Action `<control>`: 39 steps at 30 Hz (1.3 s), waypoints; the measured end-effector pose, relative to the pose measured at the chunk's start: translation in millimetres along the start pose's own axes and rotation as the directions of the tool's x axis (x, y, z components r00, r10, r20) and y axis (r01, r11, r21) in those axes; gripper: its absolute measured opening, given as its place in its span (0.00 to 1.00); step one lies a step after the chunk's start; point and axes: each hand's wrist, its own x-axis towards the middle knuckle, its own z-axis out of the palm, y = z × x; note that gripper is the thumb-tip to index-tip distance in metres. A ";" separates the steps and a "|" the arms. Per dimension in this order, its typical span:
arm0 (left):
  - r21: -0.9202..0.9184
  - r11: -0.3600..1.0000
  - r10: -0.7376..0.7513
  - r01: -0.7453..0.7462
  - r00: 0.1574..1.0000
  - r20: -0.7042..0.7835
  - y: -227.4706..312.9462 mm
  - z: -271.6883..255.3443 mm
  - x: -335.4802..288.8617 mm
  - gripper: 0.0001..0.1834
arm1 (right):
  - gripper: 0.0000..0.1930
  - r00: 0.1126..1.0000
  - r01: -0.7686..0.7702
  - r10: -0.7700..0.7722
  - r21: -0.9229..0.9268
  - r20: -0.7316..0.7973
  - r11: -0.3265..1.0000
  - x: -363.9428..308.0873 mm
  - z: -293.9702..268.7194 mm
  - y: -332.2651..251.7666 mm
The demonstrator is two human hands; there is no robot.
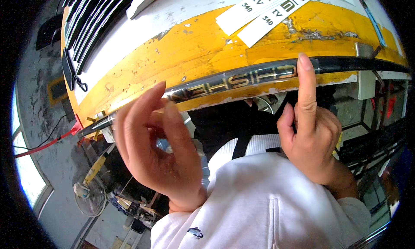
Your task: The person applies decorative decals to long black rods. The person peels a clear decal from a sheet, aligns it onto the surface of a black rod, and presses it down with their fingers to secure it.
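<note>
A long, thin, dark glossy strip with raised metallic lettering lies along the front edge of a worn yellow worktop. My right hand has its index finger stretched out, the tip pressing on the strip just right of the lettering; its other fingers are curled in and its thumb stands free. My left hand is palm toward me, fingers loosely bent and apart, with the index fingertip touching the strip's left part. Neither hand grips anything. My white sleeves fill the lower middle.
Two white printed label strips lie on the worktop at the top. A stack of similar dark strips sits at the upper left. A red cable and a floor fan are at the lower left; metal racks stand at right.
</note>
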 end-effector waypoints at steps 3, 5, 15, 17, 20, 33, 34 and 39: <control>0.044 0.999 -0.020 0.016 0.995 0.097 -17.0 -9.2 0.1 0.09 | 0.39 0.998 0.067 -0.068 -0.058 -0.017 0.996 4.0 10.5 -11.7; 0.027 0.998 -0.065 0.063 0.995 0.079 -18.9 -8.7 -3.7 0.09 | 0.40 0.992 0.125 -0.126 -0.073 -0.006 0.989 7.4 21.6 -22.1; -0.068 0.995 -0.068 0.075 0.993 0.092 -21.9 -7.7 -2.2 0.08 | 0.39 1.000 0.017 -0.019 -0.115 -0.017 0.993 6.7 6.4 -1.9; -0.066 0.996 -0.062 0.067 0.995 0.077 -23.1 -6.3 -2.8 0.09 | 0.39 0.996 -0.041 0.030 -0.133 -0.085 0.990 5.1 7.3 -3.3; -0.046 0.996 -0.077 0.083 0.991 0.113 -22.7 -9.8 -2.9 0.09 | 0.39 0.999 0.005 -0.001 -0.074 0.050 0.997 6.2 13.5 -14.5; 0.222 0.814 0.470 -0.537 0.833 0.290 -23.7 -59.8 27.9 0.18 | 0.23 0.889 -0.324 0.256 -0.127 -0.378 0.938 11.0 -62.9 16.2; 0.192 0.900 0.300 -0.391 0.875 0.379 -7.5 -77.5 22.1 0.21 | 0.22 0.855 -0.330 0.262 -0.081 -0.448 0.941 11.9 -75.1 17.8; -0.072 0.980 0.176 -0.186 0.642 0.747 9.7 -91.7 6.5 0.17 | 0.24 0.561 -0.095 0.303 0.304 -0.771 0.948 19.9 -104.4 33.1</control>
